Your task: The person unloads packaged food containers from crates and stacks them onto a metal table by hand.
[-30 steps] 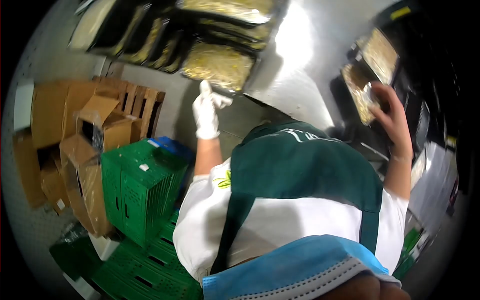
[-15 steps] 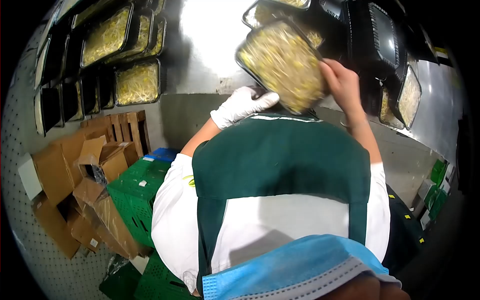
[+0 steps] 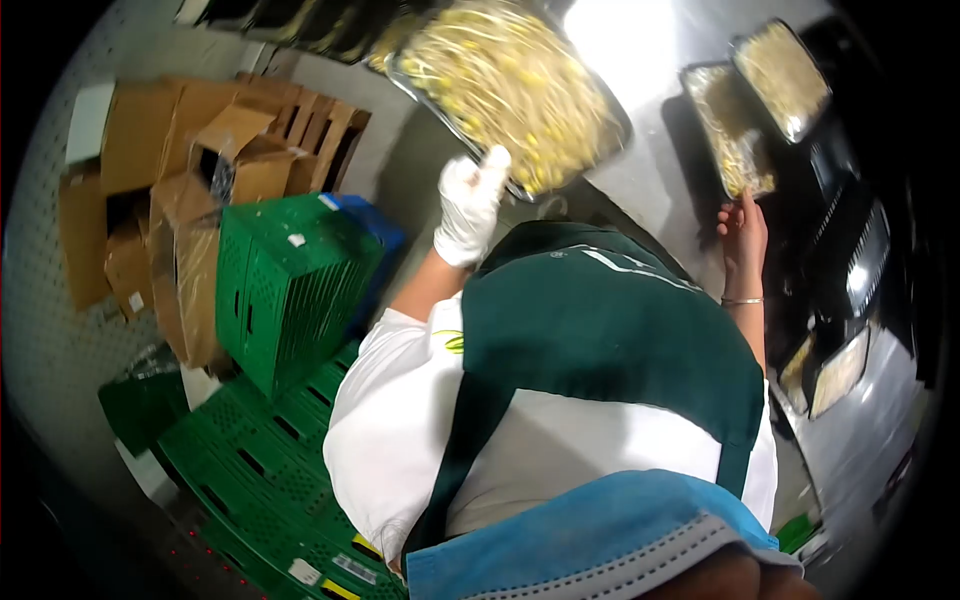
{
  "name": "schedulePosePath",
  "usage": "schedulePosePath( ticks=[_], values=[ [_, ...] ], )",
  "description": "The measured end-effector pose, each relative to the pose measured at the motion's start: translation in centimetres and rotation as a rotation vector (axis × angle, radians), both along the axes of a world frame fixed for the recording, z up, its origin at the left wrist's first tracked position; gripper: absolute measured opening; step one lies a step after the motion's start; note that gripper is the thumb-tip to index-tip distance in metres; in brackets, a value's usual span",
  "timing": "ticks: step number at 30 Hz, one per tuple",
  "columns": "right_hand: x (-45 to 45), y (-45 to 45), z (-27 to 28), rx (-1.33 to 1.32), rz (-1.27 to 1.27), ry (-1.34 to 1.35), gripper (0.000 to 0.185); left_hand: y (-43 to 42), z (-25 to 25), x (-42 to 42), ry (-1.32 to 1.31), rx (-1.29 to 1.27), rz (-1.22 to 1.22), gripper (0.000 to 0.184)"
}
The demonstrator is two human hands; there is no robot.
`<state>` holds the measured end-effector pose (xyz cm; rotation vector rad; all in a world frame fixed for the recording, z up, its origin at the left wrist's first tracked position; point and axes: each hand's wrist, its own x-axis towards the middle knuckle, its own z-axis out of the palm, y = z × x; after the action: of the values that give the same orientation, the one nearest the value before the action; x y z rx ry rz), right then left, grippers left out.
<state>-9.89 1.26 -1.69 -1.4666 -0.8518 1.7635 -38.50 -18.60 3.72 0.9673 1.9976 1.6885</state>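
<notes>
Left hand (image 3: pixel 470 208), white-gloved: grip closed on the near edge of the first sprout tray (image 3: pixel 515 90), raised, tilted, at 12 o'clock of the view. Right hand (image 3: pixel 743 235), bare, between 2 and 3 o'clock: fingertips at the lower end of the second sprout tray (image 3: pixel 725 120); grip, closed or not, cannot be told. Third sprout tray (image 3: pixel 785 80): just beside the second. Tabletop (image 3: pixel 655 150), metal: between 1 and 2 o'clock. Green crate (image 3: pixel 290 290): 9 o'clock
</notes>
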Motion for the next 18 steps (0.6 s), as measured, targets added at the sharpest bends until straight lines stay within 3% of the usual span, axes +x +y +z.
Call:
schedulePosePath(
  ticks=[1,2,6,8,10,13,14,15,16,17,18],
  values=[
    [-1.2,0.3,-0.3,-0.039,-0.019,0.039,0.026,0.5,1.0,-0.9,-0.457,0.101,0.082,0.030],
    [-1.7,0.4,0.0,-0.069,-0.062,0.068,0.023,1.7,3.8,-1.5,-0.549,0.218,0.106,0.029],
    [-1.0,-1.0,2.5,-0.169,-0.032,0.294,0.017,3.7,-0.5,-9.3,-0.688,0.426,0.117,0.023],
    [-1.7,-2.8,5.6,-0.247,-0.086,0.286,0.018,4.7,-1.3,-11.2,-0.667,0.418,0.118,0.026],
    [-1.8,-4.5,6.8,-0.324,0.134,0.442,0.016,4.4,0.0,-11.4,-0.649,0.299,0.105,0.027],
    [-5.6,-5.7,9.2,-0.111,0.357,0.563,0.019,1.9,0.1,-11.2,-0.520,0.056,-0.005,0.049],
    [-8.9,-6.1,11.5,-0.040,0.326,0.385,0.027,1.0,-0.4,-11.2,-0.490,0.023,-0.013,0.055],
    [-11.1,-5.7,11.8,0.026,0.503,0.490,0.030,0.5,-1.6,-11.5,-0.528,0.182,-0.056,0.058],
    [-14.3,-5.9,13.1,0.041,0.509,0.380,0.028,-0.2,-1.3,-11.2,-0.377,0.245,-0.011,0.060],
    [-17.0,-5.3,12.4,-0.009,0.542,0.334,0.025,-0.7,-0.5,-10.7,-0.396,0.321,-0.022,0.060],
    [-20.5,-6.0,13.5,0.044,0.668,0.435,0.025,-0.8,0.6,-10.6,-0.415,0.398,-0.033,0.060]
  ],
)
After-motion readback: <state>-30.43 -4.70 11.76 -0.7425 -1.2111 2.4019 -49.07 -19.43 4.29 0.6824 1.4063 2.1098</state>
